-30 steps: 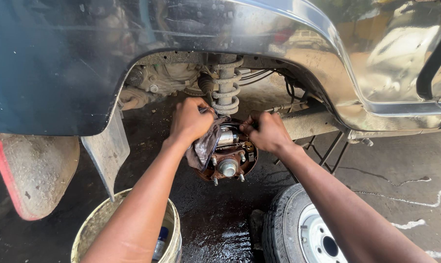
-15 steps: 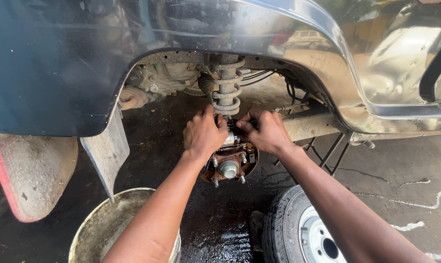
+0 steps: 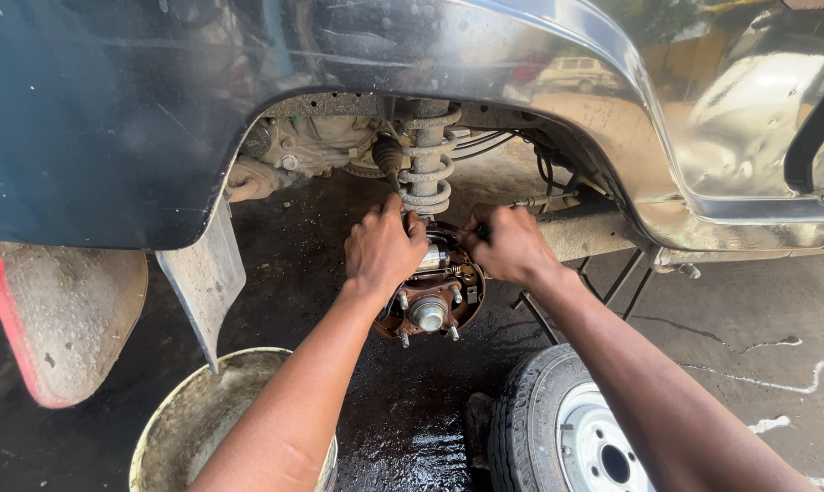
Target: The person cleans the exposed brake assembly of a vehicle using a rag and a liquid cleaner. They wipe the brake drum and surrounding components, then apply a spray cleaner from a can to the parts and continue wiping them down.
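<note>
At twelve o'clock on the wheel hub [image 3: 428, 308], I keep my left hand [image 3: 383, 251] and right hand [image 3: 507, 244] curled closed on the brake parts [image 3: 439, 257], gripping firmly and evenly.

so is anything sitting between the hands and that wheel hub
Nothing visible does. The left hand rests directly on the upper left of the rusty wheel hub, and the right hand is at its upper right edge. The coil spring stands above, behind both hands.

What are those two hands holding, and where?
Both grip the rusty wheel hub assembly at its top edge: left hand upper left, right hand upper right. Whether either holds a tool cannot be told.
</note>
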